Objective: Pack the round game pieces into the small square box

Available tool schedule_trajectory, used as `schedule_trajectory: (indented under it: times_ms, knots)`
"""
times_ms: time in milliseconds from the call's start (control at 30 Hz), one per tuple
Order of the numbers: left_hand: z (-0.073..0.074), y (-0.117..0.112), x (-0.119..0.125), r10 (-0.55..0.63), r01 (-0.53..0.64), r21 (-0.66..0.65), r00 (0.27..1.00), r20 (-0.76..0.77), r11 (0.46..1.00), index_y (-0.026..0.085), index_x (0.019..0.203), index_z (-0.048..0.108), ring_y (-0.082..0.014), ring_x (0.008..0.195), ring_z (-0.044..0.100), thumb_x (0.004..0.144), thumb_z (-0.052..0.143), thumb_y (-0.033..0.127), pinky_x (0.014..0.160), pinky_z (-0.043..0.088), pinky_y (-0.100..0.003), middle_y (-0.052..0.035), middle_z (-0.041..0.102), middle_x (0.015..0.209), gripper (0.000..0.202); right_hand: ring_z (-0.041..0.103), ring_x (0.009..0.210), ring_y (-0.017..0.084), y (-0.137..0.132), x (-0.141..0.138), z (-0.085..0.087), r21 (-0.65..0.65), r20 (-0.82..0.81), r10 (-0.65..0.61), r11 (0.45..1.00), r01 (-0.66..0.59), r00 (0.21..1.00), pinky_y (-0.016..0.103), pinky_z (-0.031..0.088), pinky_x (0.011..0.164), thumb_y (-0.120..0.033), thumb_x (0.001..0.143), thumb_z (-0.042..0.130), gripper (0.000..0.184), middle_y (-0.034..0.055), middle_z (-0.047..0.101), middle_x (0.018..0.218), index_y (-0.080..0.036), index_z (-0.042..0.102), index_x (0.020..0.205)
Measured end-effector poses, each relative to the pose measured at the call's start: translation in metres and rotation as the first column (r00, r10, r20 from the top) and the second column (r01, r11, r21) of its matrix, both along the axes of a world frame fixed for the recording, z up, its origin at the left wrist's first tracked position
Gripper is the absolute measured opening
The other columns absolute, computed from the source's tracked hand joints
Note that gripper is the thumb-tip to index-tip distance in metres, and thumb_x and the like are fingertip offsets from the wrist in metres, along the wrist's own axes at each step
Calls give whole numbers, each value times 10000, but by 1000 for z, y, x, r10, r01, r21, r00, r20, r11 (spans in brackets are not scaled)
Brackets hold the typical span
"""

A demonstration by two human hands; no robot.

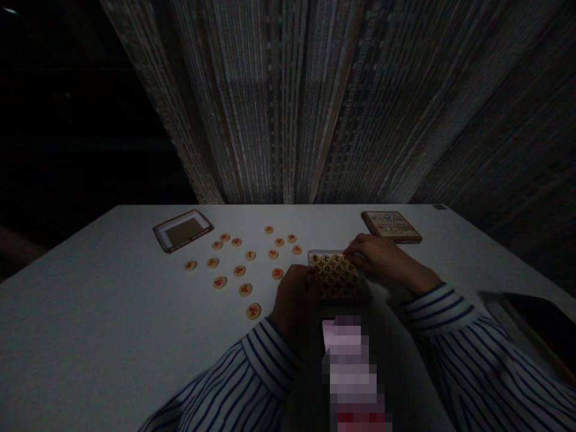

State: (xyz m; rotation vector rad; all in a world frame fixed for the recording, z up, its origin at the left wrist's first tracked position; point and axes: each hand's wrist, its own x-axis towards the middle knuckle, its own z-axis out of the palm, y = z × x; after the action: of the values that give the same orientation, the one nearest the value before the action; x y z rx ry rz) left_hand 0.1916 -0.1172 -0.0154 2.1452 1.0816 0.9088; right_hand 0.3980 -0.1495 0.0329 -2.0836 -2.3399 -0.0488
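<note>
A small tray packed with round wooden game pieces marked in black sits in front of me on a white table. My left hand rests against the tray's left side, fingers curled at its edge. At the tray's far right corner, my right hand has its fingers bent down onto the rim or the pieces there. Whether either hand pinches a piece is hidden. Both arms wear striped sleeves.
Several loose round pieces with red marks lie scattered left of the tray. An empty box part with a brown inside lies at the far left, a printed box lid at the far right. A dark curtain hangs behind.
</note>
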Motion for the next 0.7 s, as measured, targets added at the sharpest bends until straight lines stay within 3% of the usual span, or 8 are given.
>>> schedule_trajectory:
  times_ms: [700]
  knots:
    - [4, -1, 0, 5, -4, 18, 1000, -30, 1000, 145, 879, 651, -156, 788, 613, 790, 516, 159, 720, 503, -301, -69, 656, 847, 162, 572, 829, 205, -2, -1, 1, 38, 0, 20, 999, -20, 1000, 311, 415, 711, -231, 841, 416, 278, 99, 616, 905, -197, 669, 953]
